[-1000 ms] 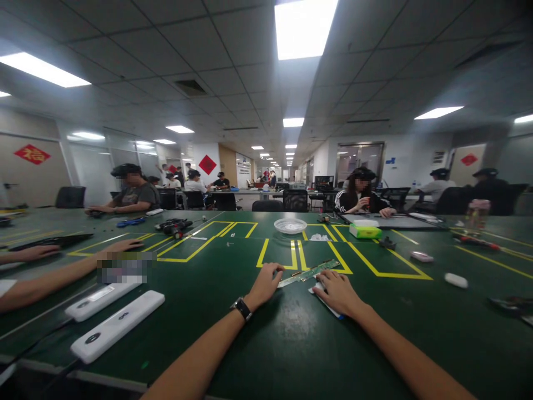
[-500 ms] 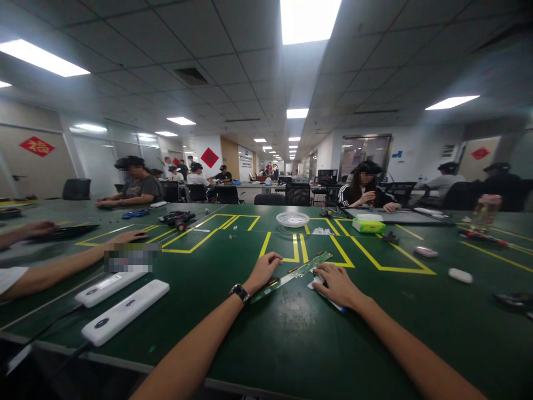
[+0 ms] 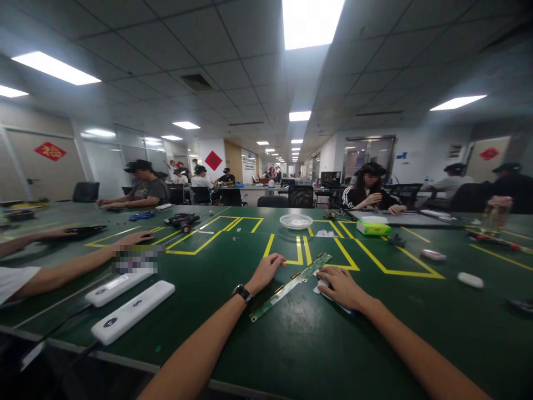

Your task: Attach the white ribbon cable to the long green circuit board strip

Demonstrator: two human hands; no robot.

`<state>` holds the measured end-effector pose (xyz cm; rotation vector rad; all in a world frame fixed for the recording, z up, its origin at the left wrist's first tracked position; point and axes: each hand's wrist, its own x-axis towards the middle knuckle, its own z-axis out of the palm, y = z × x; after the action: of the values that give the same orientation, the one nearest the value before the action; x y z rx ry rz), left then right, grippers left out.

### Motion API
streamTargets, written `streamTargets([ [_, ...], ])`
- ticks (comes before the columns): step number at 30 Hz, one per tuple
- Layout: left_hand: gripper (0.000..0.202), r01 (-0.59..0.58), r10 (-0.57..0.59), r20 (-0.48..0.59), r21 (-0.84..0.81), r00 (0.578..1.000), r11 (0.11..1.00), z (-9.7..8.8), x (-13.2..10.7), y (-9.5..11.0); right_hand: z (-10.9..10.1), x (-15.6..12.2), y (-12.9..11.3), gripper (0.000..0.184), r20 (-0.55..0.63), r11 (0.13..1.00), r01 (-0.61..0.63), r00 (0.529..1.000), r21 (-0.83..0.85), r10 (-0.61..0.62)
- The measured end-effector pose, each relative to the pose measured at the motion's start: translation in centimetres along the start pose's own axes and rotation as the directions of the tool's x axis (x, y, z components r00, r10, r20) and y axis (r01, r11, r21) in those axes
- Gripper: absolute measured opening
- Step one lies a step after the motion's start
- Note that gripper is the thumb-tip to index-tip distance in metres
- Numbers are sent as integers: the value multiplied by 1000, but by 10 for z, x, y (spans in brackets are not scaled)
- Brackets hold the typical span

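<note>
A long, narrow green circuit board lies slantwise on the green table between my hands. My left hand, with a dark watch at its wrist, rests just left of the board, fingers loosely stretched and apparently holding nothing. On the board's other side is my right hand, its fingers spread low over the table near the board's far end. Partly covered by that hand is a flat white piece with a bit of blue at its near end; what kind of thing it is stays hidden.
Two white power strips lie to the left, near a neighbour's hand. Beyond the board stand a clear round dish and a green tissue pack. A white oval object sits right. Yellow tape marks the table.
The board's near end has swung slightly towards me and now shows clear of my left wrist. Both hands stay nearly in place. The whole view has shifted a little.
</note>
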<state>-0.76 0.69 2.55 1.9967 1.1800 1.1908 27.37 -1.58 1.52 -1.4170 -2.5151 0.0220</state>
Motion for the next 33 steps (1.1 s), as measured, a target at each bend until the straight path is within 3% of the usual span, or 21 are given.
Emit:
streamTargets([
  [4, 39, -6, 6, 26, 19, 1000, 1000, 1, -3, 7, -2, -1, 27, 55, 6, 987, -155, 988, -33, 155],
  [7, 38, -23, 23, 22, 19, 1000, 1000, 0, -5, 11, -2, -4, 24, 54, 22, 986, -164, 986, -18, 165],
  [10, 38, -28, 28, 10, 11, 1000, 1000, -1, -5, 10, -1, -5, 0, 53, 43, 997, -64, 997, 43, 62],
  [13, 39, -21, 21, 20, 2, 1000, 1000, -1, -3, 7, -2, -5, -23, 50, 50, 984, 123, 990, 126, -130],
  [15, 39, -42, 42, 21, 7, 999, 999, 0, -2, 4, -3, -3, -27, 49, 51, 980, 154, 986, 125, -161],
  [21, 37, -53, 50, 43, 62, 998, 997, 4, -4, 4, -3, -1, 8, 51, 19, 998, -59, 998, 17, 59],
  [24, 37, -96, 91, 57, 93, 994, 991, 4, -7, 6, -1, -4, 13, 52, 27, 995, -93, 995, 29, 92],
  [27, 35, -93, 88, 61, 91, 994, 991, 4, -7, 8, -2, -7, -4, 49, 42, 996, -16, 999, 85, 13],
  [30, 32, -79, 74, 65, 85, 995, 993, 4, -5, 8, -6, -8, -25, 47, 66, 976, 143, 986, 166, -155],
  [33, 30, -73, 63, 90, 111, 994, 991, 6, -4, 6, -8, -6, -28, 46, 68, 973, 155, 983, 169, -169],
])
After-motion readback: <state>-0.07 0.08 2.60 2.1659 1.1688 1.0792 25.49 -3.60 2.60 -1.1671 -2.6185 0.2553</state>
